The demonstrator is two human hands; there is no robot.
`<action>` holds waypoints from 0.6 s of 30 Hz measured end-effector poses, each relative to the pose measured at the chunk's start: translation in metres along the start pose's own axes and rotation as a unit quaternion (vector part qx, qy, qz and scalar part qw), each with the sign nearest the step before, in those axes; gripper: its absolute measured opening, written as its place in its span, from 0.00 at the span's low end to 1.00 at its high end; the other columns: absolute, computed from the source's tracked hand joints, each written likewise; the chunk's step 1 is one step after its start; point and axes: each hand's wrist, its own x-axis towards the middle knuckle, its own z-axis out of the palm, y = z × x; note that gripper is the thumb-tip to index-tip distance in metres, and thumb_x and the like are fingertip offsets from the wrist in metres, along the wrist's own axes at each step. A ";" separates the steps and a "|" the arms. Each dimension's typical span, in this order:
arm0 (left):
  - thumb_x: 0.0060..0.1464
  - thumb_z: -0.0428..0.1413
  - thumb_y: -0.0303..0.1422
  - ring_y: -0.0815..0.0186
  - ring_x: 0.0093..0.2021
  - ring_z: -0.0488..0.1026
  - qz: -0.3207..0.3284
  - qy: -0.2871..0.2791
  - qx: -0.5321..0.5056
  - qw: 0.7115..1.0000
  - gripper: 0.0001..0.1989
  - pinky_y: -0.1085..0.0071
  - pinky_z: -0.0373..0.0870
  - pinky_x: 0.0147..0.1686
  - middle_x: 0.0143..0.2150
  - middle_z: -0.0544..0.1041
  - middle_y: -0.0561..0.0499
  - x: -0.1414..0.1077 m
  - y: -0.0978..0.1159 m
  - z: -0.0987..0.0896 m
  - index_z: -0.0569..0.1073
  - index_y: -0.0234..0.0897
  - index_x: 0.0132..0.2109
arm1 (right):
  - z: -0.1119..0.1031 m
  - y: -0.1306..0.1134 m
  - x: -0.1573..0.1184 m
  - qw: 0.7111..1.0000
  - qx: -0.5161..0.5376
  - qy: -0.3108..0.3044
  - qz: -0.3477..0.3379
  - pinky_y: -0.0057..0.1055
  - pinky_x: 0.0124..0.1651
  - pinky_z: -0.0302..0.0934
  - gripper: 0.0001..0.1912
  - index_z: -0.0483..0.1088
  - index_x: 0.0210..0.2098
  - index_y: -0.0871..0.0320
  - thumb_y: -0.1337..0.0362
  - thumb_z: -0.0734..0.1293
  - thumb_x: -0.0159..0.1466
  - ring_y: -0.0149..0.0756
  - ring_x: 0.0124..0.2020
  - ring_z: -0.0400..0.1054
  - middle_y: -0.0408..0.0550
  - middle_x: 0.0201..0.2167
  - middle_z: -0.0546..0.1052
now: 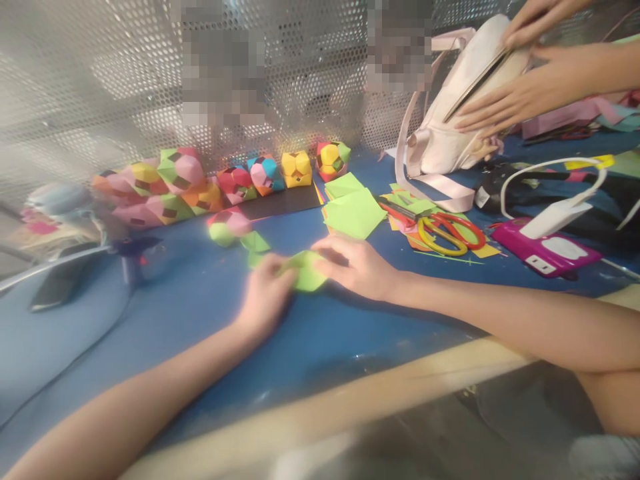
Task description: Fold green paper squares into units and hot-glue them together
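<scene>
A light green piece of paper [307, 273] is held between my two hands, just above the blue tabletop. My left hand [267, 287] pinches its left edge, slightly blurred. On the right side, my right hand [353, 267] grips the same paper between thumb and fingers. Just beyond my left hand lie small folded green paper pieces [256, 243] and a pink and green folded paper shape [230, 225]. A stack of green square sheets [353, 207] sits past my right hand.
Several colourful folded paper balls [180, 170] line the perforated metal panel. Scissors with yellow and red handles [443, 235] lie on paper scraps, near a purple power adapter [545, 247]. Another person's hands [535, 93] touch a pale bag [465, 100]. A phone [65, 277] lies left.
</scene>
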 end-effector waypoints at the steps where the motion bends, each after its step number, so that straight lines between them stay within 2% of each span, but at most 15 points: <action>1: 0.46 0.55 0.33 0.69 0.29 0.67 0.003 0.002 -0.003 1.000 0.06 0.72 0.64 0.30 0.29 0.72 0.53 0.000 0.000 0.000 0.69 0.35 0.31 | 0.002 0.000 -0.001 1.000 -0.005 -0.002 -0.001 0.27 0.34 0.61 0.07 0.68 0.34 0.60 0.62 0.63 0.61 0.30 0.29 0.65 0.46 0.31 0.73; 5: 0.46 0.56 0.33 0.69 0.30 0.68 0.014 -0.010 -0.010 1.000 0.07 0.73 0.64 0.31 0.30 0.72 0.53 -0.001 0.002 0.001 0.69 0.36 0.34 | 0.007 0.001 -0.002 1.000 -0.010 0.021 -0.005 0.26 0.31 0.58 0.06 0.66 0.27 0.59 0.67 0.61 0.61 0.28 0.26 0.63 0.43 0.25 0.71; 11: 0.48 0.55 0.36 0.69 0.30 0.67 0.001 -0.062 0.016 0.998 0.07 0.73 0.64 0.30 0.30 0.73 0.53 -0.007 0.006 0.001 0.69 0.36 0.32 | 0.008 -0.002 -0.003 0.998 0.047 0.043 0.022 0.24 0.31 0.59 0.05 0.66 0.28 0.59 0.67 0.62 0.61 0.28 0.26 0.64 0.43 0.25 0.71; 15: 0.48 0.56 0.37 0.68 0.29 0.67 -0.008 -0.053 0.036 0.998 0.07 0.74 0.64 0.30 0.28 0.72 0.54 -0.008 0.007 -0.001 0.69 0.37 0.31 | 0.010 -0.003 -0.007 0.992 0.105 0.030 0.057 0.25 0.30 0.60 0.05 0.66 0.32 0.58 0.63 0.64 0.60 0.28 0.27 0.64 0.43 0.28 0.72; 18: 0.47 0.56 0.36 0.67 0.29 0.69 -0.021 -0.035 0.031 0.999 0.08 0.73 0.65 0.29 0.28 0.73 0.52 -0.005 0.008 -0.004 0.70 0.36 0.31 | 0.009 -0.003 -0.009 0.983 0.157 0.007 0.092 0.26 0.32 0.63 0.11 0.64 0.39 0.58 0.59 0.64 0.60 0.30 0.30 0.66 0.44 0.31 0.72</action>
